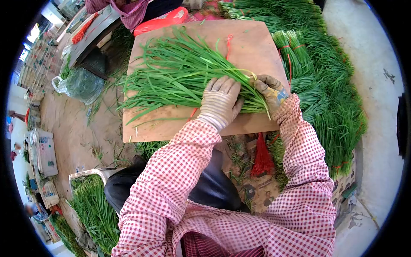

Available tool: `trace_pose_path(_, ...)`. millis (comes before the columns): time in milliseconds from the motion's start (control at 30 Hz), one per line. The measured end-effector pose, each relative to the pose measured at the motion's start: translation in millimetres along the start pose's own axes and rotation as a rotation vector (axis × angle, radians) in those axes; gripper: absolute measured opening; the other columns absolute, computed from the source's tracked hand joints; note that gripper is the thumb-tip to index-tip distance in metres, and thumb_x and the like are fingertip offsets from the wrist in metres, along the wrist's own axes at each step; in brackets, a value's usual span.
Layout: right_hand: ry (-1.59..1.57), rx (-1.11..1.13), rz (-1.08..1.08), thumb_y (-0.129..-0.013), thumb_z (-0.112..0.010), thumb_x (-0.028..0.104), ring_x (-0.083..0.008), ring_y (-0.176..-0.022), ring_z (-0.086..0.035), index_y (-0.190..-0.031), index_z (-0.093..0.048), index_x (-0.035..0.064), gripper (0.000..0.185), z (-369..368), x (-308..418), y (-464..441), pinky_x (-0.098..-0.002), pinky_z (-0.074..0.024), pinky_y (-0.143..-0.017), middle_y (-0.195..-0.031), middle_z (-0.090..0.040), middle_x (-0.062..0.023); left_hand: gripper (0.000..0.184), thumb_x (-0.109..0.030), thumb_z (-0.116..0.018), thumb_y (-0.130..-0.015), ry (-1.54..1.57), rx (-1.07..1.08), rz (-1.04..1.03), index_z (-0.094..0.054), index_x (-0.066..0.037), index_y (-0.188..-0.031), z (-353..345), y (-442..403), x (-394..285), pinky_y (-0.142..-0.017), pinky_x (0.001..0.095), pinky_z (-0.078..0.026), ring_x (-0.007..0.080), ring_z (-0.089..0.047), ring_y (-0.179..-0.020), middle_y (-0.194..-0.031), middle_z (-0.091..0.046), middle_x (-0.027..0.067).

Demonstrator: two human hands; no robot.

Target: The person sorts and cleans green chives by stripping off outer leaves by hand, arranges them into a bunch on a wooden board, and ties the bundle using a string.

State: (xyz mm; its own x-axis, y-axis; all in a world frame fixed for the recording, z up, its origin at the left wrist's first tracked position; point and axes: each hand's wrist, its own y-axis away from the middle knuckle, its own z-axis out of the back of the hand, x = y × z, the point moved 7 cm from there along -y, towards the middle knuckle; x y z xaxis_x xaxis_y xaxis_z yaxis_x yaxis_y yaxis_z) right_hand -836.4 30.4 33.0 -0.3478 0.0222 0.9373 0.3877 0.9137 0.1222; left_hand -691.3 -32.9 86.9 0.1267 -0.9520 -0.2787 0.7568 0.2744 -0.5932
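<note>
A loose bunch of garlic chives [175,73] lies across a wooden board [252,36], leaves fanned to the left and pale stem ends to the right. My left hand [221,100], in a dirty striped glove, is curled over the bunch near its stems and presses it together. At the stem ends my right hand [272,90], also gloved, has its fingers closed around the edge of the bunch. A yellowish blade [246,70] runs up to its fingertips. Red string [229,45] comes out from under the leaves at the board's far side.
Tied garlic chive bundles [327,81] are heaped along the right. A red string hank [262,160] hangs below the board. To the left are a plastic bag [83,83] and a chair [81,174] with more greens. Another person's sleeve [132,15] shows beyond the board, beside a red bag [162,20].
</note>
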Motion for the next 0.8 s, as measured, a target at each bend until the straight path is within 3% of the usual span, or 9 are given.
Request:
trace_pose_path(67,-0.013,0.0,0.021,-0.089,-0.063,0.02,-0.0107,-0.086,-0.06,-0.102,-0.063,0.0038,0.02,1,8,4,-0.0272,-0.0508,-0.081,-0.094,-0.066,-0.0031,0.05,-0.028,-0.068,-0.073,-0.08,0.085,0.194,-0.054,-0.007,-0.116,-18,2,11,-0.1,0.045,-0.033,0.0292,-0.046,-0.118,-0.121,-0.052,0.0137)
trace_pose_path(100,0.056,-0.032,0.051,-0.09,-0.062,0.02,-0.011,-0.086,-0.06,-0.102,-0.062,0.004,0.02,5,13,5,-0.0273,-0.051,-0.081,-0.094,-0.066,-0.0034,0.06,-0.033,-0.067,-0.075,-0.109,0.163,0.189,-0.048,-0.006,-0.125,-26,7,13,-0.104,0.047,-0.029,0.0299,-0.041,-0.123,-0.129,-0.047,0.0152)
trace_pose_path(367,-0.125,-0.235,0.073,-0.09,-0.061,0.015,-0.0139,-0.078,-0.062,-0.097,-0.062,0.004,0.013,29,14,10,-0.0278,-0.0526,-0.075,-0.087,-0.066,-0.0075,0.04,-0.035,-0.067,-0.074,-0.117,0.078,0.173,-0.059,-0.013,-0.107,-29,19,14,-0.103,0.0511,-0.03,0.0348,-0.043,-0.122,-0.125,-0.051,0.0147)
trace_pose_path(533,0.025,-0.404,0.09,-0.088,-0.064,0.016,-0.0132,-0.077,-0.063,-0.095,-0.063,0.0053,0.013,45,31,20,-0.0258,-0.0521,-0.07,-0.084,-0.067,-0.0068,0.04,-0.036,-0.067,-0.074,-0.136,0.078,0.166,-0.06,-0.013,-0.106,-32,22,17,-0.102,0.0508,-0.03,0.0344,-0.043,-0.121,-0.124,-0.051,0.0143)
trace_pose_path(567,-0.075,-0.457,0.108,-0.087,-0.066,0.017,-0.0121,-0.076,-0.062,-0.094,-0.063,0.0061,0.014,47,34,22,-0.0242,-0.0503,-0.067,-0.084,-0.067,-0.0058,0.039,-0.036,-0.067,-0.074,-0.145,0.084,0.167,-0.061,-0.013,-0.105,-32,21,17,-0.102,0.0507,-0.03,0.0342,-0.043,-0.12,-0.123,-0.052,0.0141)
trace_pose_path(667,-0.011,-0.304,-0.025,-0.086,-0.067,0.018,-0.0114,-0.076,-0.061,-0.095,-0.063,0.0065,0.015,34,32,24,-0.0236,-0.0489,-0.065,-0.083,-0.067,-0.0054,0.039,-0.035,-0.069,-0.072,-0.123,0.131,0.182,-0.061,-0.012,-0.103,-31,18,18,-0.101,0.0502,-0.031,0.0336,-0.045,-0.118,-0.119,-0.053,0.0134)
trace_pose_path(700,0.158,-0.398,-0.104,-0.088,-0.065,0.019,-0.0118,-0.078,-0.061,-0.096,-0.063,0.0056,0.016,36,29,33,-0.0237,-0.0496,-0.067,-0.084,-0.066,-0.0043,0.039,-0.035,-0.069,-0.072,-0.122,0.122,0.178,-0.061,-0.012,-0.103,-28,18,18,-0.101,0.0502,-0.031,0.0336,-0.045,-0.118,-0.119,-0.053,0.0134)
trace_pose_path(800,0.233,-0.278,0.033,-0.09,-0.062,0.022,-0.0098,-0.08,-0.061,-0.097,-0.064,0.0081,0.016,31,23,27,-0.0234,-0.0498,-0.073,-0.087,-0.066,-0.0006,0.037,-0.03,-0.072,-0.069,-0.056,0.068,0.192,-0.062,-0.012,-0.1,-11,18,11,-0.1,0.0499,-0.032,0.033,-0.046,-0.115,-0.115,-0.053,0.0132)
